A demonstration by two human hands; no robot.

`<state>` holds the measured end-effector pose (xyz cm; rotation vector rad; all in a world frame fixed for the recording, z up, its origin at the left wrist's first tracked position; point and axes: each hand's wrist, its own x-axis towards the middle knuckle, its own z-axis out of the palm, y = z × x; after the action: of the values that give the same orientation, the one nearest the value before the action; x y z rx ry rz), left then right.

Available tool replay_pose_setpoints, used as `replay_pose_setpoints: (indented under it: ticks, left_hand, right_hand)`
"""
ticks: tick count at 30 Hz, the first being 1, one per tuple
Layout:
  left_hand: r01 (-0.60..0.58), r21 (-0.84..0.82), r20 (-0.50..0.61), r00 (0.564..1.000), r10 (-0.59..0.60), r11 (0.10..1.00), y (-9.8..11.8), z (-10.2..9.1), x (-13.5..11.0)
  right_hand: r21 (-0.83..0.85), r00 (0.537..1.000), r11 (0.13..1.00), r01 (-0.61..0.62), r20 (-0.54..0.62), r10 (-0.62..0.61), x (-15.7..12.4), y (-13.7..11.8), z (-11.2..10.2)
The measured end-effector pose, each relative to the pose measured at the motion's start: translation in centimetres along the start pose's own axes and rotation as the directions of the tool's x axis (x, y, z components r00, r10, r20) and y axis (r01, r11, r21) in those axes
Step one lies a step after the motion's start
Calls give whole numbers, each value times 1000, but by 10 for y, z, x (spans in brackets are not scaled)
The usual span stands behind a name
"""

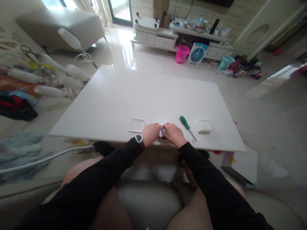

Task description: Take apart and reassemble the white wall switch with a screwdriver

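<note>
My left hand (151, 133) and my right hand (174, 133) meet at the near edge of the white table (134, 95), fingers closed round a small white part (161, 131) held between them; most of it is hidden. A watch sits on my left wrist. A white square frame plate (136, 125) lies flat just left of my left hand. A green-handled screwdriver (187, 127) lies just right of my right hand, tip toward me. Further right rests a white wall socket (203, 125).
A white cable (48, 158) runs past the table's left front corner. Clutter and white chair legs (50, 76) crowd the left side. Beyond the table stand a low white cabinet (155, 38), a pink basket (181, 53) and a small fan (198, 53).
</note>
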<state>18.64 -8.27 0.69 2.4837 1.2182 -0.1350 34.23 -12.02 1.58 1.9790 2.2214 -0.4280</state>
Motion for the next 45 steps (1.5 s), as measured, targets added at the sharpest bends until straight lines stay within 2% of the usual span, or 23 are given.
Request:
replay_pose_setpoints:
  ticks: [10, 18, 29, 38, 45]
  left_hand:
    - [-22, -28, -31, 999, 22, 999, -8, 3, 3]
    - [36, -31, -21, 999, -37, 999, -2, 0, 2]
    - [20, -27, -47, 999, -22, 999, -2, 7, 4]
    - [21, -13, -46, 999, -21, 1000, -2, 4, 2]
    - [15, 31, -37, 999, -14, 999, -2, 0, 1]
  right_hand:
    - [-4, 1000, 1000, 11, -8, -11, 2, 4, 1]
    - [-5, 1000, 1000, 9, -2, -9, 4, 5, 3]
    - [-37, 1000, 999, 12, -20, -13, 1, 1, 2]
    - [-12, 999, 999, 29, -25, -30, -1, -1, 3]
    - [4, 998, 998, 58, 35, -58, -2, 14, -4]
